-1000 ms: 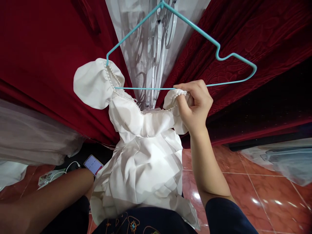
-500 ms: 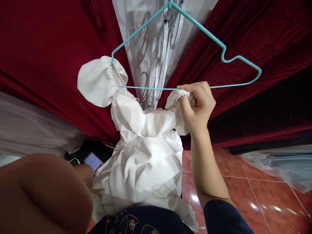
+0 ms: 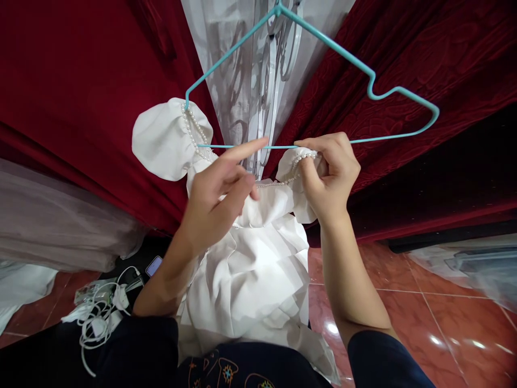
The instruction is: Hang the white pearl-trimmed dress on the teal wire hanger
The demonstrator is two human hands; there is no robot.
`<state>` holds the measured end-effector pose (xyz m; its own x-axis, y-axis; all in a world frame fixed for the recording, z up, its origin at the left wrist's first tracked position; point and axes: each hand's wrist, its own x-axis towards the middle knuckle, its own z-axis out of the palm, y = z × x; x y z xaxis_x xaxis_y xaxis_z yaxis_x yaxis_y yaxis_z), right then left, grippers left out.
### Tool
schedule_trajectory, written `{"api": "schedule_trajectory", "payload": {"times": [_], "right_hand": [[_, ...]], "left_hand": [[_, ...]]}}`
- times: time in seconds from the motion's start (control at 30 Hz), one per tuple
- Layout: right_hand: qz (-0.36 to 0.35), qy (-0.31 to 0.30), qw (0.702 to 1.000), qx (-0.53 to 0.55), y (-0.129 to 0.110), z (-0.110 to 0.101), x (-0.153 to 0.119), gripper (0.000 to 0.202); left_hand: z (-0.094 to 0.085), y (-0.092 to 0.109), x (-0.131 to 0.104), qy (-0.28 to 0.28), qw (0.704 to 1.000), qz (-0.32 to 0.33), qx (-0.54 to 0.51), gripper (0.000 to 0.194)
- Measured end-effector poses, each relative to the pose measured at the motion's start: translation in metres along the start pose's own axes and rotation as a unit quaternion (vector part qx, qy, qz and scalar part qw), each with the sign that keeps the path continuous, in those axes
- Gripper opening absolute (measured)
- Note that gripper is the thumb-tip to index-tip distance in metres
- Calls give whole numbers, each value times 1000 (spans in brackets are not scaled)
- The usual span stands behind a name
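Observation:
A white dress (image 3: 246, 275) with puffed sleeves and a pearl-beaded neckline hangs in front of me. One sleeve (image 3: 159, 140) is over the left end of a light-blue hanger (image 3: 327, 40). My right hand (image 3: 333, 172) pinches the other sleeve's beaded edge against the hanger's bottom bar; the hanger's right end sticks out bare beyond it. My left hand (image 3: 220, 194) is in front of the bodice, index finger stretched toward the bar and the other fingers loosely curled, with nothing seen in it. It covers part of the neckline.
Dark red curtains (image 3: 81, 70) flank a white cloth (image 3: 226, 59) with white metalwork (image 3: 269, 97) behind the hanger. At lower left lie tangled white cables (image 3: 99, 318) and a phone (image 3: 153, 266). Pale tulle (image 3: 456, 264) hangs over the red tiled floor (image 3: 444, 323) at right.
My left hand has risen from the blurred lower left to the front of the dress bodice. My right hand keeps its pinch on the sleeve and bar, with the hanger barely shifted.

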<state>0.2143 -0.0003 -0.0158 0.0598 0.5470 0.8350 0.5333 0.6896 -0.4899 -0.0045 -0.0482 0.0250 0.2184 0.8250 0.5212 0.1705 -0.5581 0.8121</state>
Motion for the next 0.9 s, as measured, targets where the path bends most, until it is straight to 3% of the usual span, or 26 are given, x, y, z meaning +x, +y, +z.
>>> {"api": "schedule_trajectory", "payload": {"times": [0.1,0.2,0.27,0.33,0.43,0.5,0.6,0.67,0.9], "right_hand": [[-10,16,1000,4,4,2,0,21],[-21,2,1000,6,5,3,-4,29],[-35,19,999,-8,5,2,-9,34],[-52,106,992,-46,9,-5,-12,34],[-69,308,944,-95,27,-30,-9,23],[-62,374,921,-93,45,-53,-1,18],[-11,342,935,-90,67,-82,18,16],[4,313,945,-90,68,-90,31,17],[32,204,970,-131,22,-72,70,16]], "left_hand": [[20,-33,19,-23,999,-24,-22,31],[38,-58,29,31,999,-13,-15,27],[44,-63,32,77,997,0,-6,18],[46,-64,34,99,995,7,0,11],[42,-62,39,87,996,11,-13,9],[39,-61,42,77,997,8,-24,9],[35,-58,44,78,997,-8,-26,13],[34,-55,45,81,996,-25,-28,14],[36,-50,43,88,995,-32,-34,12]]}}
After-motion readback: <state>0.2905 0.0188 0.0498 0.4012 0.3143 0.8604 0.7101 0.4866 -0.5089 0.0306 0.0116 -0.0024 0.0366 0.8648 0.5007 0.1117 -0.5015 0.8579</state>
